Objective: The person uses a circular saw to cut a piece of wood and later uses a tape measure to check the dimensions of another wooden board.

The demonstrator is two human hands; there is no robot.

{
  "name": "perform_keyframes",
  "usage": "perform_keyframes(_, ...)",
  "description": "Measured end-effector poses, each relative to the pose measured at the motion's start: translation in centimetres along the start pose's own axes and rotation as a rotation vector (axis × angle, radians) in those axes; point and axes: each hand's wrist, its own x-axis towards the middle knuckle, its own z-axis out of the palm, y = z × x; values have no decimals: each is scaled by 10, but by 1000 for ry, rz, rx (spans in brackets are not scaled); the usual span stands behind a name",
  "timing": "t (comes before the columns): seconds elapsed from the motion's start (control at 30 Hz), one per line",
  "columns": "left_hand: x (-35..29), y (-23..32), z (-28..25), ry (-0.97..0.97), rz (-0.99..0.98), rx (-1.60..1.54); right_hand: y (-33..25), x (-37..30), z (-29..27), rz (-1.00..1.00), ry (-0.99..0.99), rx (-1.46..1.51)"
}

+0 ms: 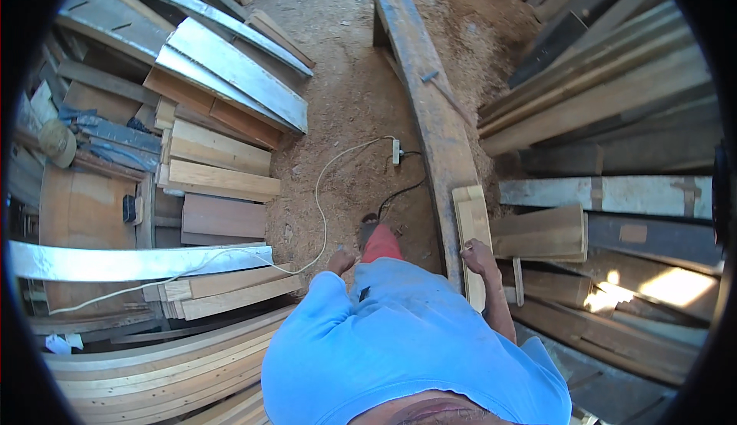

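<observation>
Over the near end of a long, narrow wooden bench (441, 137), my right hand (480, 257) is closed, with its fingers bent. It is at the right edge of pale boards (470, 214) lying lengthwise on the bench. Whatever its fingertips hold, if anything, is too small to make out. My left hand (343, 260) hangs low beside my body, left of the bench, with the fingers curled in and nothing visible in them. Farther along the bench lies a hammer (449, 96), its handle slanting past the right edge.
A white power strip (396, 152) with a pale cord (318, 195) and black cables lies on the sawdust-strewn floor (338, 102) left of the bench. Stacked planks (223, 179) line the left side. More boards (537, 233) crowd the right, close to my right arm.
</observation>
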Motion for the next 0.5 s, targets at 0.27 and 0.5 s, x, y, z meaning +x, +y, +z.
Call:
perform_keyframes(0.27, 50, -74, 5, -310, -210, -197, -104, 143, 9, -117, -84, -88)
perform_keyframes(0.5, 210, -49, -158, -230, 82, -136, -153, 255, 35, 213, -367, 263)
